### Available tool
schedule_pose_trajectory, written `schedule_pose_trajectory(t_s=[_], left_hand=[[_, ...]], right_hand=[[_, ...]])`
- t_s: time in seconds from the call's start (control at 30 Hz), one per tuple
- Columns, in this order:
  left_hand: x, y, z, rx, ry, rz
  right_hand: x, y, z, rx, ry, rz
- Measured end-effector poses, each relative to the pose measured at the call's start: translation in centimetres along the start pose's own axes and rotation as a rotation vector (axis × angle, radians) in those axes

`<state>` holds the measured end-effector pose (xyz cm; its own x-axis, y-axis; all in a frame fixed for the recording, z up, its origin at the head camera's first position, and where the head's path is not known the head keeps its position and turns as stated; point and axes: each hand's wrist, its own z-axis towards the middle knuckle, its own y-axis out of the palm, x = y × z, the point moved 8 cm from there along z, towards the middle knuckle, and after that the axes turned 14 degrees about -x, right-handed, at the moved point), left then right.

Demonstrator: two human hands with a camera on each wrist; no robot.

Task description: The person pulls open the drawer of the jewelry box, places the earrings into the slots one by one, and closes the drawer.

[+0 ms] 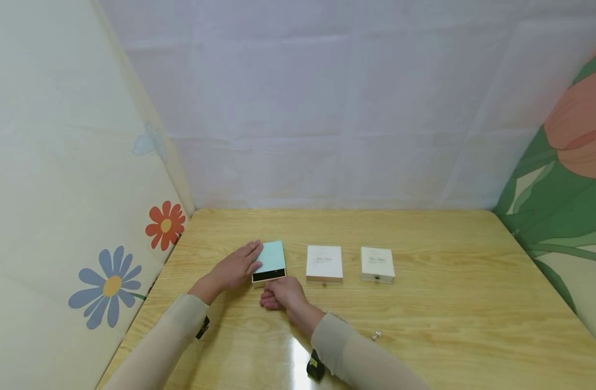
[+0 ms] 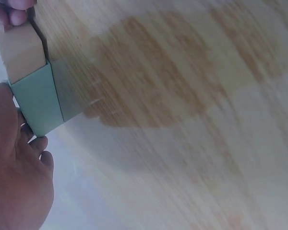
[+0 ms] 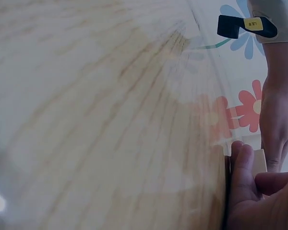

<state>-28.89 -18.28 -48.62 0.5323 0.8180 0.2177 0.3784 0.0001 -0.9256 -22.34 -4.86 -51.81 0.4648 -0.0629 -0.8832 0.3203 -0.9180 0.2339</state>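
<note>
A light teal drawer box (image 1: pixel 271 255) lies at the left of the wooden table. Its inner drawer (image 1: pixel 269 274) is partly out at the near end, with a dark inside and a cream front. My left hand (image 1: pixel 237 266) holds the sleeve by its left side, fingers toward the far corner. In the left wrist view the cream drawer side (image 2: pixel 23 50) sticks out of the teal sleeve (image 2: pixel 41 98). With curled fingers, my right hand (image 1: pixel 285 295) grips the drawer's near end, as the right wrist view also shows; its fingertips partly cover the drawer.
A white box (image 1: pixel 324 261) and a smaller cream box (image 1: pixel 377 261) stand in a row to the right, each with a small pull at its near side. A small shiny metallic piece (image 1: pixel 376 336) lies near my right sleeve. Printed cloths border the table.
</note>
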Motion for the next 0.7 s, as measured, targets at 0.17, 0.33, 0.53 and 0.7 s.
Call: schedule_pose_trajectory(t_s=[0.17,0.33,0.53,0.7], left_hand=[[0.09,-0.09,0.07,-0.017,-0.002,0.016],[0.35,-0.33,0.05,-0.021,0.008,0.041],[0.50,-0.33,-0.09,0.000,0.030,0.045],[0.54,-0.38,-0.20,0.005,0.036,0.045]], right_hand=[[0.07,-0.08,0.30,0.004,0.003,0.015],[0.09,-0.14,0.45,0.011,0.001,0.028],[0.17,-0.07,0.52,0.018,0.002,0.032],[0.07,0.06,0.55,0.020,-0.001,0.044]])
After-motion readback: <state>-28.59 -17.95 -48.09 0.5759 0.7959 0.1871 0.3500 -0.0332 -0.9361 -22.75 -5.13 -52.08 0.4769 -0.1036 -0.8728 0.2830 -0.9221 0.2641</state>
